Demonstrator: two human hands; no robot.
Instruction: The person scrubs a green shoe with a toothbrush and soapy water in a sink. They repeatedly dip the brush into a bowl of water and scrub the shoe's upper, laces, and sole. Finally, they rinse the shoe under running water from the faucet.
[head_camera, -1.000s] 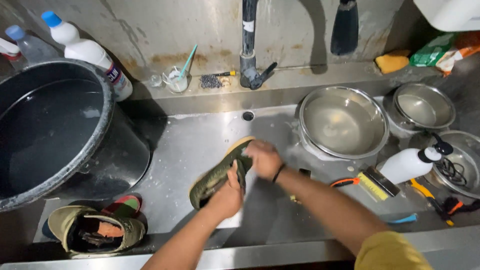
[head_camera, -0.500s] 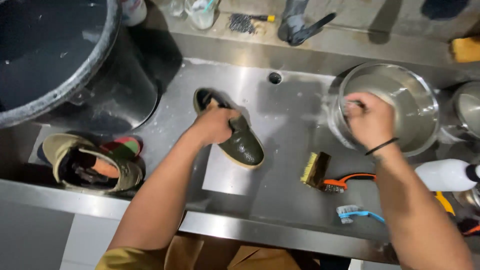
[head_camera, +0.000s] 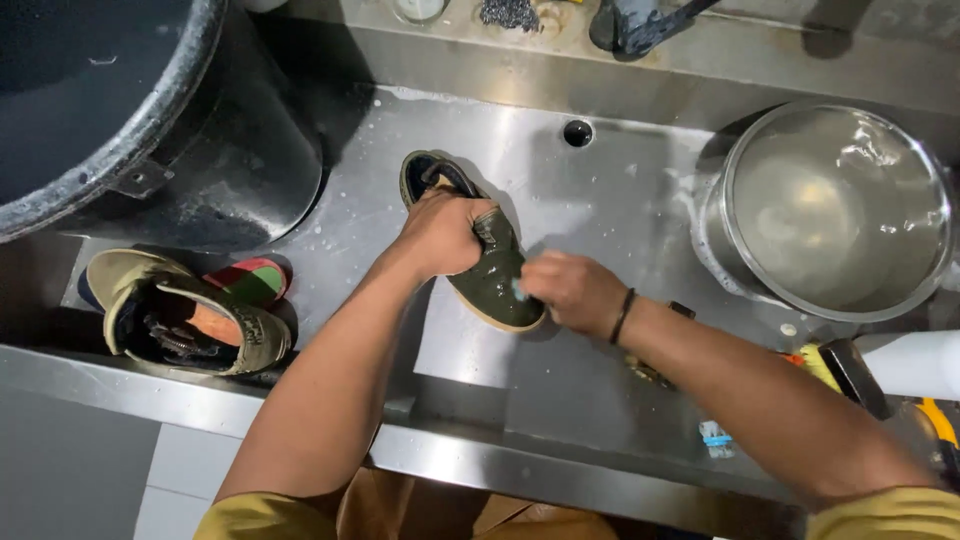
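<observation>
Dark green shoe (head_camera: 480, 255) lies on the wet steel surface (head_camera: 620, 200), sole edge down, near the middle of the sink area. Left hand (head_camera: 440, 235) grips its middle, fingers curled around the upper. Right hand (head_camera: 570, 292) sits at the toe, fingers pressed together around something small and pale blue; cannot tell what. Steel bowl (head_camera: 835, 210) stands right; second shoe (head_camera: 185, 320) lies left, beside a black tub (head_camera: 200, 150).

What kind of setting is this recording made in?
Probably a utility wash area: a wet stainless steel sink basin with a drain hole, a round steel bowl of water and a large black plastic tub. The left hand holds a dark green shoe; the right hand works at its toe.
</observation>
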